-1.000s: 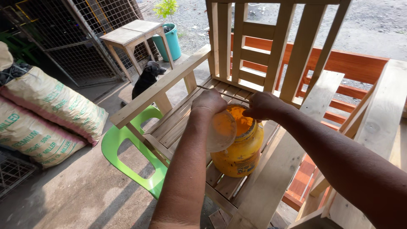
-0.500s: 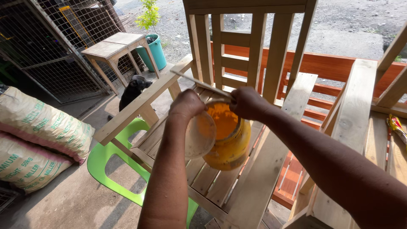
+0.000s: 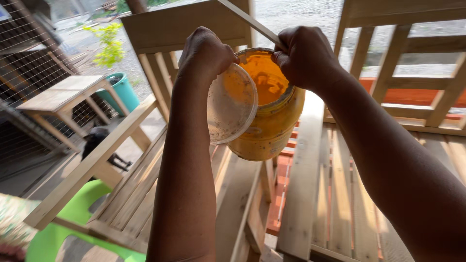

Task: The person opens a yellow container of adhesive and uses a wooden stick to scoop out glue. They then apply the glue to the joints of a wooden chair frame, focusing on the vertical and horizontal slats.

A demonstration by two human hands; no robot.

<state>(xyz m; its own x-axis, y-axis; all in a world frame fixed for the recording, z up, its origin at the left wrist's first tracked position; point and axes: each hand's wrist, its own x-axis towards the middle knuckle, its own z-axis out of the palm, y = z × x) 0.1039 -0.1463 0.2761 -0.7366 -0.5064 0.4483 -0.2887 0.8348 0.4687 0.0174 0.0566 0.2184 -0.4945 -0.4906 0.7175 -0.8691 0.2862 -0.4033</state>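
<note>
The left hand (image 3: 206, 51) grips the jar (image 3: 267, 121) and lid (image 3: 232, 103) – steadying it – while the right hand (image 3: 306, 56) grips the stick (image 3: 247, 19), dipped in orange paint (image 3: 264, 77).

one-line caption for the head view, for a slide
Left hand holds jar and lid; right hand holds stick.

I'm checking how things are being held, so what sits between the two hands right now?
In the head view, the open orange jar sits between the left hand and right hand, with its round lid held against its left side.
</note>
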